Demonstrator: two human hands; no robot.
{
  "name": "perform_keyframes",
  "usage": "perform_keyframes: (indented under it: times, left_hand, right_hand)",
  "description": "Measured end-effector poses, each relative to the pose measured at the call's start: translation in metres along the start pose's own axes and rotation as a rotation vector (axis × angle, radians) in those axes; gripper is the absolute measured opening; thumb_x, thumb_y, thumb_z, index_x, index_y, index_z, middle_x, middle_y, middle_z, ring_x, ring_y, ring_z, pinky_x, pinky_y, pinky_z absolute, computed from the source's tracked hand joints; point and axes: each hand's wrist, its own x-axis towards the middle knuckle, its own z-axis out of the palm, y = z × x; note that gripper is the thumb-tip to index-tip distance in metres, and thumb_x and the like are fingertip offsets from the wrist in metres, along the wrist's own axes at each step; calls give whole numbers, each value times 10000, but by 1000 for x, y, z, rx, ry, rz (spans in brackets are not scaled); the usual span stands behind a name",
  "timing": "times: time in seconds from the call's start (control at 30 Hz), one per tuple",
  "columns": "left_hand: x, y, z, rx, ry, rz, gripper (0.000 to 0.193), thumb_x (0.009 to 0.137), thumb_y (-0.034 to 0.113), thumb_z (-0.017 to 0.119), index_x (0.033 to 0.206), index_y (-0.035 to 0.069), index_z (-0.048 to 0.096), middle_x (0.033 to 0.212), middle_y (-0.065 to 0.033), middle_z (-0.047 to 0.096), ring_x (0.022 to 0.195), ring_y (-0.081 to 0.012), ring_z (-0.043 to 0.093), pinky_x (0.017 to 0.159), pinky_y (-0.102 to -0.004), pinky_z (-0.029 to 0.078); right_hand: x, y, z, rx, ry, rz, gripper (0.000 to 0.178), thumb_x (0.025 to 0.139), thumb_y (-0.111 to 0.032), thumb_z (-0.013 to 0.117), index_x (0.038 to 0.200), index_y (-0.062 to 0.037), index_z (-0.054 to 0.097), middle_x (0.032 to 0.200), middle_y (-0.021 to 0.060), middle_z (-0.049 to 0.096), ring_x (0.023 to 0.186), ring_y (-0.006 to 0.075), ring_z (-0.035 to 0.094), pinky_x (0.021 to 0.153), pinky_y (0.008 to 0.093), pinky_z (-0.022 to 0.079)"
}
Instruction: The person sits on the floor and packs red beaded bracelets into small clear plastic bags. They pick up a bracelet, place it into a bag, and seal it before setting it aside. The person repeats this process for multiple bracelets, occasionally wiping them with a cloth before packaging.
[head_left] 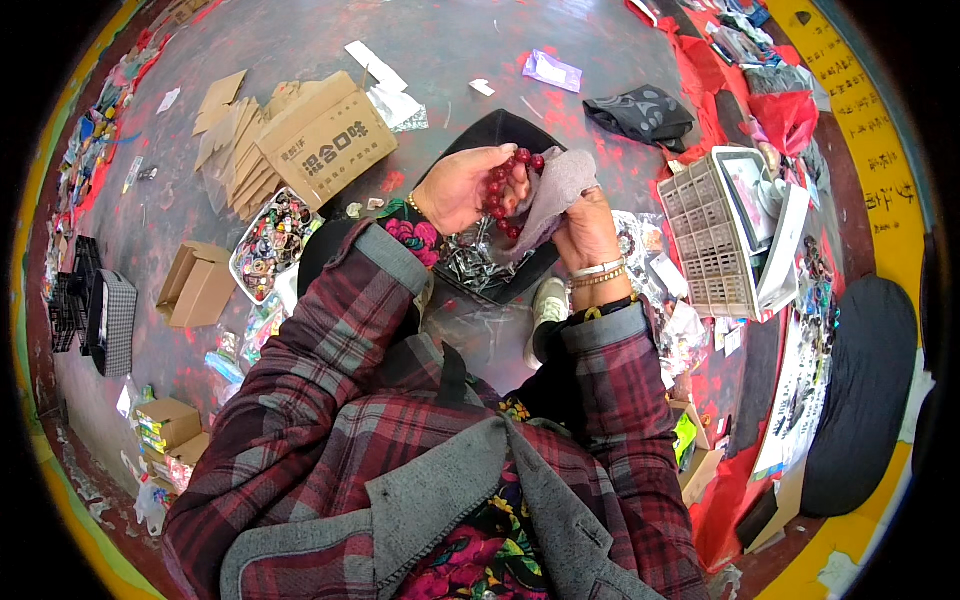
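My left hand (462,186) holds a string of dark red round beads (503,191) that hangs across its fingers. My right hand (585,228) grips a greyish-mauve cloth (555,190), which is pressed against the beads. Both hands are raised together over a black tray (497,131) that holds clear crinkled wrappers (477,267). My plaid sleeves come up from the lower edge, and the right wrist wears a white band and a beaded bracelet.
A cardboard box (325,140) and flattened cartons lie at the left, with a white tray of small trinkets (269,243) beside them. A grey plastic basket (712,240) and a white box stand at the right. Small cartons, a black crate, bags and packets litter the floor.
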Motion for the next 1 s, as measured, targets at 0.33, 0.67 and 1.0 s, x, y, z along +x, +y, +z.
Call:
perform_keyframes:
  times: [0.33, 0.67, 1.0]
  left_hand:
    - [-1, -6, 8, 256, -31, -123, 317, 918, 306, 470, 777, 46, 585, 639, -28, 589, 527, -101, 538, 501, -207, 420]
    - [-1, -1, 3, 64, 97, -76, 340, 929, 322, 437, 763, 51, 557, 652, -18, 572, 547, -98, 530, 508, -223, 422]
    - [1, -6, 4, 303, -43, -110, 335, 921, 309, 452, 742, 53, 572, 631, -18, 570, 526, -99, 517, 498, -213, 404]
  right_hand:
    - [5, 8, -14, -211, 54, 31, 170, 880, -127, 464, 961, -17, 565, 821, 75, 612, 680, 184, 589, 618, 296, 487]
    - [5, 4, -6, -76, -28, 73, 178, 872, -127, 480, 989, -29, 572, 926, 71, 606, 856, 171, 584, 754, 290, 476]
    - [4, 3, -6, -209, 31, 86, 171, 879, -115, 422, 925, -16, 554, 739, 87, 596, 618, 201, 581, 584, 290, 483]
